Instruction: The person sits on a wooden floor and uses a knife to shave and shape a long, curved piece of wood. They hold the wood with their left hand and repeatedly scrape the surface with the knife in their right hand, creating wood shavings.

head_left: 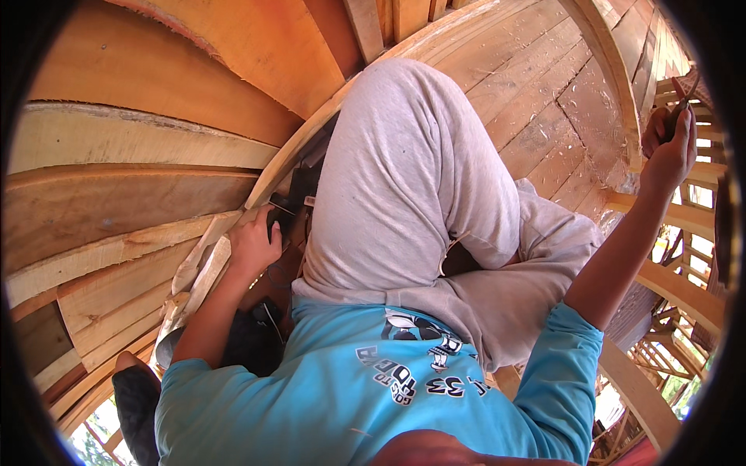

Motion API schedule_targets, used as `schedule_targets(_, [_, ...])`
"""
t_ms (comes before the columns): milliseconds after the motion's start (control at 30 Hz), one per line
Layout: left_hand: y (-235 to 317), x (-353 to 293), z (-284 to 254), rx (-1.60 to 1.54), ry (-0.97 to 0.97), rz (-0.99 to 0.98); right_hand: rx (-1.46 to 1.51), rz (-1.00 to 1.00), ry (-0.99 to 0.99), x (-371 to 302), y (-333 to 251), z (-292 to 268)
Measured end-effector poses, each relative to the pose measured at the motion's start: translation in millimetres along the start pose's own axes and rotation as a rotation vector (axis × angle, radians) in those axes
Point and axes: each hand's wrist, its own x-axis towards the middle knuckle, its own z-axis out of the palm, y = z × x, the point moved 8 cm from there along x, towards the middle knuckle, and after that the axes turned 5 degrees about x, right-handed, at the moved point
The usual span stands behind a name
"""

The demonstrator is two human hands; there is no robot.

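Note:
Beside my bent knee, on the left, my left hand reaches down past the curved wooden rim. Its thumb and fingers close around a black object, whose kind is hard to make out in the shadow. My right arm stretches far out to the right. At its end my right hand is raised and closed around a dark-handled hand tool, with a slim end pointing up. The fingers partly cover this tool, so its exact kind does not show.
Wooden planks rise on the left behind a curved rib. Wood shavings lie on the plank floor ahead. Another curved rib crosses the far right. Dark items and a cable lie by my left hip.

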Motion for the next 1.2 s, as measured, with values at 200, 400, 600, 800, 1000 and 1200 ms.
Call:
schedule_targets(200, [-16.5,-15.1,38.6,-0.110,-0.066,-0.144,0.026,0.000,-0.011,-10.8,-5.5,4.8])
schedule_targets(400, [-18.4,-31.3,63.6,-0.079,-0.113,-0.086,0.038,0.020,-0.024,-12.7,-4.0,-0.1])
schedule_targets(600, [-9.8,-40.7,65.1,-0.020,-0.159,-0.018,0.010,0.085,0.041,-19.9,-3.8,-4.9])
schedule_targets(800, [-19.2,-35.4,54.4,-0.057,-0.056,-0.040,-0.001,0.077,-0.006,-16.5,-0.4,-12.0])
schedule_targets(1000, [-23.6,-30.5,44.3,-0.021,-0.082,-0.073,0.007,0.078,-0.003,-18.4,-1.5,-14.4])
schedule_targets(1200, [-24.0,-33.3,47.5,-0.023,-0.119,-0.086,0.024,0.089,0.004,-20.3,0.5,-20.4])
